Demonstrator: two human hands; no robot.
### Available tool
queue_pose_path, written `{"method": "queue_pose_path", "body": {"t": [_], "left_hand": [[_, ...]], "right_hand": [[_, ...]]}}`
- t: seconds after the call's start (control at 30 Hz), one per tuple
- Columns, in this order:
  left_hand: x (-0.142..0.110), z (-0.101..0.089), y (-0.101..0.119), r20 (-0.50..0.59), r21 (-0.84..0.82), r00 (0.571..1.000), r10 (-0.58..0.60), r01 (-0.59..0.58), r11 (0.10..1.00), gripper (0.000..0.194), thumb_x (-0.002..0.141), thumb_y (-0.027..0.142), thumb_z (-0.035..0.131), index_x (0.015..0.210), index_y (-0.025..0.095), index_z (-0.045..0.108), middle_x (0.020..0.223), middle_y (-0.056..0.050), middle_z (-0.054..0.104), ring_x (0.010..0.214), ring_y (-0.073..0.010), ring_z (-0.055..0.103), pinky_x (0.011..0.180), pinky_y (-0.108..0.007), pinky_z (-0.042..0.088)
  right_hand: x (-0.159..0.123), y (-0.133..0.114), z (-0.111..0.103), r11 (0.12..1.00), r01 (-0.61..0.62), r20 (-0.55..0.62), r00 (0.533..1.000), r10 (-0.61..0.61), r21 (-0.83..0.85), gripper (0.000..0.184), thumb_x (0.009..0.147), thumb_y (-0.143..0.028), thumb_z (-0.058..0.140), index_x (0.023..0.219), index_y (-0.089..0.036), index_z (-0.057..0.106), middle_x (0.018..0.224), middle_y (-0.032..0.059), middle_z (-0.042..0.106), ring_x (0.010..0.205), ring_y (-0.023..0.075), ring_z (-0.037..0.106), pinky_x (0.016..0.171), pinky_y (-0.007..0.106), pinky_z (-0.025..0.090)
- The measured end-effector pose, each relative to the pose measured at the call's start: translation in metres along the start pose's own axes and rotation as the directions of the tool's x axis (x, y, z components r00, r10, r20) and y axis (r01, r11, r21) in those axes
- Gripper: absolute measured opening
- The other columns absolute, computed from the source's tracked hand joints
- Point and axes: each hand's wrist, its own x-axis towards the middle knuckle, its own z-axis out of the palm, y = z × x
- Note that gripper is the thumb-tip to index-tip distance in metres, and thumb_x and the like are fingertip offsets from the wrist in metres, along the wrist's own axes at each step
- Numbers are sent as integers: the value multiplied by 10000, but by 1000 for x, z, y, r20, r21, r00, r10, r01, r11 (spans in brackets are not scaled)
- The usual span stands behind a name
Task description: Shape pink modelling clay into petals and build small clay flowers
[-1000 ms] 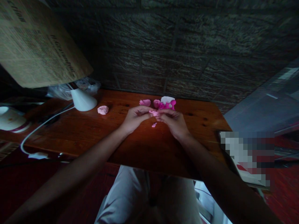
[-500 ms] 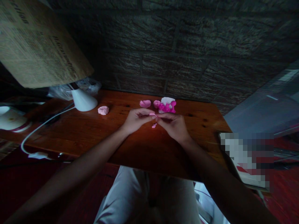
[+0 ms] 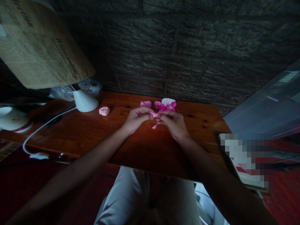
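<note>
Pink piece: between the two hands, pinched at the fingertips; it looks soft and uneven, so its shaping seems partway. (image 3: 153, 115)
Left hand: (image 3: 135, 120) thumb and fingers closed on the piece's left end.
Right hand: (image 3: 174, 123) pinching the right end.
Small pink scrap: (image 3: 154, 126) on the table (image 3: 91, 132), just nearer the body than the fingertips.
Pale pink lump: (image 3: 104, 111) apart, left of the left hand.
Magenta pieces: (image 3: 173, 105) just beyond the right hand.
Left to do: how much, I cannot tell.
</note>
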Motion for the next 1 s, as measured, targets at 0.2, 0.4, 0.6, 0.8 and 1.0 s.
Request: {"method": "queue_pose_path", "body": {"t": [0.2, 0.4, 0.6, 0.8, 1.0], "left_hand": [[-1, -6, 1, 54, 57, 999, -8, 5, 998, 271, 723, 324, 870, 942, 180, 800, 920, -53, 798, 823, -175, 737, 818, -313, 580], [-4, -4, 4, 203, 144, 976, 77, -108, 984, 243, 849, 345, 778, 1014, 168, 795, 949, -68, 807, 795, -169, 741, 750, -285, 596], [-7, -2, 4, 271, 364, 919, 285, -372, 854, 184, 862, 239, 743, 1023, 166, 794, 935, -73, 801, 808, -161, 729, 707, -255, 574], [-8, 1, 8, 245, 482, 898, 366, -440, 758, 73, 840, 206, 750, 887, 159, 780, 834, -54, 780, 730, -146, 701, 659, -234, 533], [-10, 0, 10, 237, 563, 902, 361, -431, 706, 66, 823, 187, 724, 769, 156, 702, 745, -20, 705, 640, -120, 615, 608, -227, 470]], "right_hand": [[-1, -4, -13, 997, -70, 156, 986, 64, 33, 311, 704, -441, 881, 922, -228, 823, 854, 19, 814, 755, 167, 759, 754, 338, 655], [0, -4, -14, 998, 26, 162, 986, -34, 50, 309, 703, -413, 898, 953, -245, 827, 876, 12, 820, 753, 174, 760, 726, 336, 640], [1, 1, -15, 1000, 26, 84, 996, -25, -3, 281, 699, -383, 894, 920, -227, 818, 870, 23, 820, 762, 184, 757, 796, 376, 627], [-1, 2, -8, 993, 78, 54, 996, -73, -86, 218, 714, -316, 847, 908, -232, 795, 878, 23, 817, 793, 193, 755, 814, 381, 608], [-2, -5, -7, 968, 162, -36, 984, -172, -189, 64, 700, -256, 799, 757, -234, 782, 800, 6, 788, 759, 172, 710, 791, 346, 566]]}}
